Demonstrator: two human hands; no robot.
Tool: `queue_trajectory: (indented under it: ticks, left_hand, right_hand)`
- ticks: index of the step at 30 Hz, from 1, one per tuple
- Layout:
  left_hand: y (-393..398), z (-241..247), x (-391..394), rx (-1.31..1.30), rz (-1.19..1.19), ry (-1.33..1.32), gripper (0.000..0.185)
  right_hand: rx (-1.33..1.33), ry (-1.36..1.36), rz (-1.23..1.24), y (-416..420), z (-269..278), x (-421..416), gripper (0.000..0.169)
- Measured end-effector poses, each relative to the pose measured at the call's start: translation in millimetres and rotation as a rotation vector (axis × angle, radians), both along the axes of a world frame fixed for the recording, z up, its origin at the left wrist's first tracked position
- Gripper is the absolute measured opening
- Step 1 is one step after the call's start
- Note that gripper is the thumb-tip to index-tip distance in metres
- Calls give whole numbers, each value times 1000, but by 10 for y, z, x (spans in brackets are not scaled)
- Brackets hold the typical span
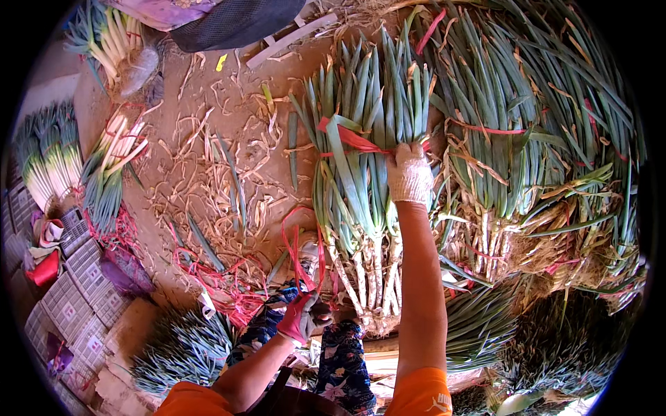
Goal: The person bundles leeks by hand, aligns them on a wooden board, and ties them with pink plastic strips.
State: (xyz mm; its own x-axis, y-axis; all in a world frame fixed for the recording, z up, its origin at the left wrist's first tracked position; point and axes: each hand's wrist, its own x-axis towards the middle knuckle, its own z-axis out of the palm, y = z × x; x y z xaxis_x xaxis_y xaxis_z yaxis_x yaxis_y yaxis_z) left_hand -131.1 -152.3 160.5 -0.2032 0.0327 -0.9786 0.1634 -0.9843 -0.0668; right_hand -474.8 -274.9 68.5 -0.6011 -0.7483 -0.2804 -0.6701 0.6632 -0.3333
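My left hand (301,318), in a red and grey work glove, is closed around a loop of red plastic strapping (294,260) above my lap. In a white knit glove, my right hand (411,172) grips a red plastic tie (354,138) across a large bundle of leeks or Welsh onions (369,208). The bundle's green leaves point away from me, and its soil-stained white stalks and roots lie towards my knees. My right fingertips are partly hidden among the leaves and tie.
More tied bundles (489,130) crowd the right side. Dry husks (255,203) litter the ground, with tangled red strapping (229,291) near my left leg. At far left are cleaned bundles (49,156) and grey plastic crates (70,307). Another person's dark clothing (239,23) shows at the top.
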Motion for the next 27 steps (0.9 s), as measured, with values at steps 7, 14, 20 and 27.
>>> queue_trajectory:
  ticks: [7,14,20,27]
  left_hand:
    - [76,-37,-9,-19,-44,-5,24]
    - [186,12,-111,63,-53,51,24]
    - [88,51,-135,-32,-91,21,24]
    - [195,137,-166,20,-79,13,30]
  right_hand:
    - [-183,-352,-352,440,199,173,18]
    - [-42,-211,-38,-12,158,152,24]
    - [-75,-47,-85,81,-349,-68,20]
    - [-252,-882,-588,515,89,443,21]
